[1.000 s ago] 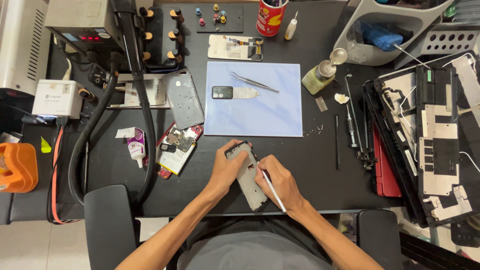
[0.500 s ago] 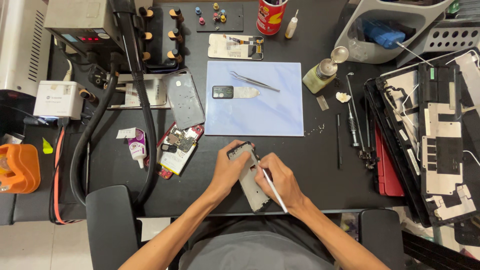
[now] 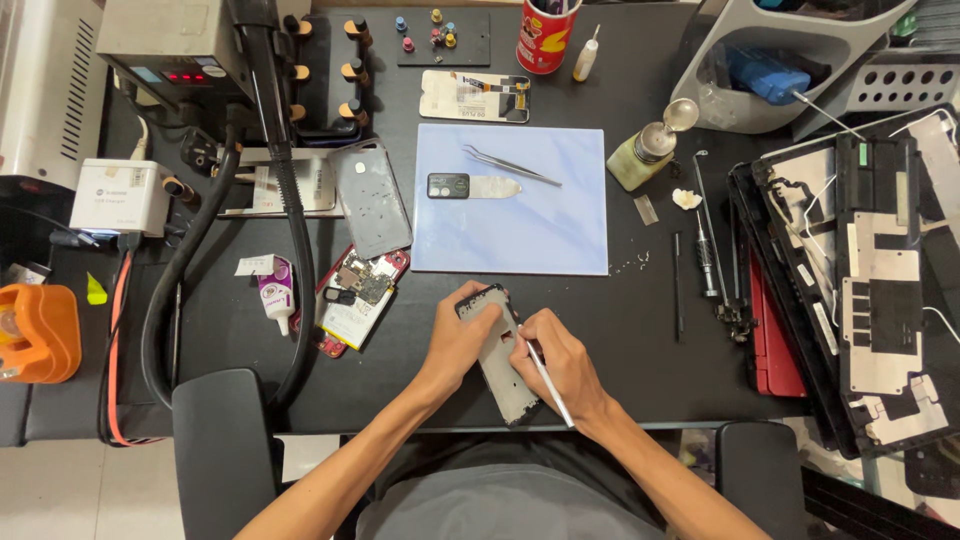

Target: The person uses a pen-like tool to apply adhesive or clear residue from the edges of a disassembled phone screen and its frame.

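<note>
We took the pale blue mat [image 3: 520, 225] as our landmark on the black table [image 3: 640, 370]. Just below its lower edge lay the phone frame [image 3: 497, 350], tilted, its near end toward the table's front edge. Our left hand [image 3: 462, 345] lay over the frame's left side, the grip closed around its edge and hiding much of that side. Our right hand [image 3: 560, 365] sat just right of the frame, its grip pinched narrow on a thin white tool [image 3: 545, 380]; the tool's tip met the frame, but we could not make out exactly where, as the fingers covered it.

On the mat itself rested a pair of tweezers [image 3: 510, 165] and a flat metal pry tool [image 3: 470, 186]. Left of the mat lay an opened red phone [image 3: 355, 295] with its board exposed, and above that a grey back cover [image 3: 372, 200]. Right of the mat stood a small solvent bottle [image 3: 645, 155]. Farther right, a dismantled laptop shell [image 3: 880, 280] was cut off by the picture's edge. Tiny specks near the mat's lower right corner were too small to identify.
</note>
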